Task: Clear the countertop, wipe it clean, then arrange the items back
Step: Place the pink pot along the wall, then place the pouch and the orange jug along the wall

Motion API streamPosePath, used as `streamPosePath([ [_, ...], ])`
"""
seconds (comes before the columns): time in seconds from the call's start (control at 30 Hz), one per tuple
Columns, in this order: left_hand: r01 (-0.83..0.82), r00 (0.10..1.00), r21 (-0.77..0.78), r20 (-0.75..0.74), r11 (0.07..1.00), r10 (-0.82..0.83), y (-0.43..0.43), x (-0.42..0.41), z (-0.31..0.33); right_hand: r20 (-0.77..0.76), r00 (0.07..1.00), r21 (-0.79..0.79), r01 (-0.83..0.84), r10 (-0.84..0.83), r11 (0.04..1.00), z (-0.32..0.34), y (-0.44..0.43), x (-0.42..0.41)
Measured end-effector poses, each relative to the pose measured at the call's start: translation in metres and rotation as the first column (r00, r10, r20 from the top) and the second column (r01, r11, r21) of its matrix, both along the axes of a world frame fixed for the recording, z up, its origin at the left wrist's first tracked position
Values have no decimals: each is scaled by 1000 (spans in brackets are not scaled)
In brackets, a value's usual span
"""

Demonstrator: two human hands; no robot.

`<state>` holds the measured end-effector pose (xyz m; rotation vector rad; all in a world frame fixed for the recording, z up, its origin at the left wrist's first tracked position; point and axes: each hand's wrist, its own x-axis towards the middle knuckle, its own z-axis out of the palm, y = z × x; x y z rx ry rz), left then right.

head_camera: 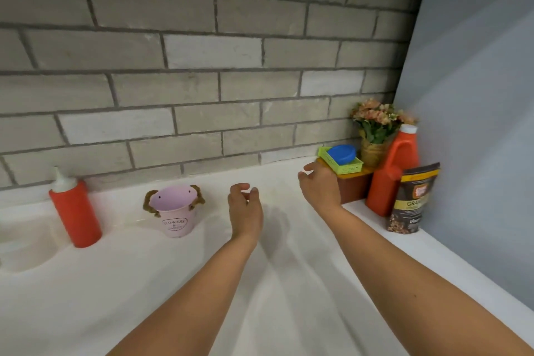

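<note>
My left hand (245,206) hangs over the white counter (173,283), fingers loosely curled and holding nothing. The pink bucket (176,214) stands just left of it, the red squeeze bottle (75,211) farther left. My right hand (320,186), relaxed and empty, is beside the green basket (351,167) on a brown box (355,186). An orange jug (390,176) stands beyond.

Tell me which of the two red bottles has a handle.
The orange-red jug in the right corner, with a white cap. The squeeze bottle at left has only a pointed white nozzle.
</note>
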<state>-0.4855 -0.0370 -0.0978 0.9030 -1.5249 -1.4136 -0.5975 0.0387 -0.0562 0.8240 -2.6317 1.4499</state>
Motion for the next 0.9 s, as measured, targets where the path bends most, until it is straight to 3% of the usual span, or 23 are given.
streamPosePath([
  [0.17,78,997,-5,18,997,-78,41,-53,-2,-182,966,1,184,-181,983,0,57,-51],
  [0.23,106,994,-10,35,994,-105,60,-75,-4,-229,935,-66,263,-271,963,-2,80,-70],
  [0.4,215,973,-67,104,974,-208,109,-129,-6,-172,906,-235,344,-387,909,-15,131,-133],
  [0.77,380,910,-87,217,921,-355,170,-213,-15,125,968,-249,242,-216,938,-51,177,-214],
  [0.9,390,895,-111,279,914,-348,179,-229,-18,154,977,-287,185,-145,940,-58,181,-228],
])
